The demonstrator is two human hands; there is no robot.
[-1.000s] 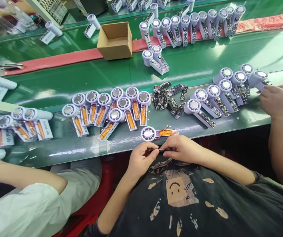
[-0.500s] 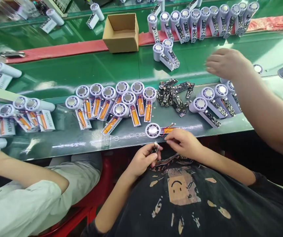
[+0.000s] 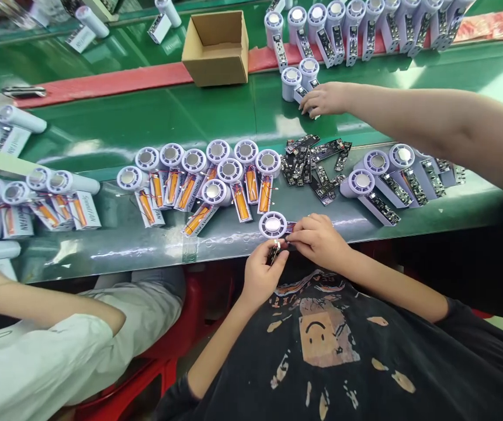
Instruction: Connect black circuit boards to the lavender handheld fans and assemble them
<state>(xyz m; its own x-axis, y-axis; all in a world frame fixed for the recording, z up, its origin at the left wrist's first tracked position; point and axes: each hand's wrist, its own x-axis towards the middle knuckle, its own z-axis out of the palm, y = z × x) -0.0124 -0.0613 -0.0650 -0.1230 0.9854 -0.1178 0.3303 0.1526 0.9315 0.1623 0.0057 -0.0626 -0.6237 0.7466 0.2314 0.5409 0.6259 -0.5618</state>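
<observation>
My left hand (image 3: 263, 270) is closed around a small black circuit board (image 3: 273, 252) with a white connector at its upper end, just off the bench's front edge. Right beside it, my right hand (image 3: 319, 241) has its thumb and fingers pinched together close to the board's top; what they grip is too small to make out. A pale lilac handheld fan (image 3: 273, 224) lies on the bench behind both hands, its round head facing up and its handle mostly covered by my right hand. Behind this fan is a pile of loose circuit boards (image 3: 308, 162).
Several fans with orange batteries (image 3: 240, 202) stand to the left. Fans with boards fitted (image 3: 380, 207) stand to the right. A cardboard box (image 3: 216, 73) sits beyond. From the right, a co-worker's arm (image 3: 409, 111) reaches across; another person's arm (image 3: 49, 298) is at left.
My right hand has moved in against the board, and my left hand has risen slightly. The co-worker's hand has swung left to the two fans on the green surface.
</observation>
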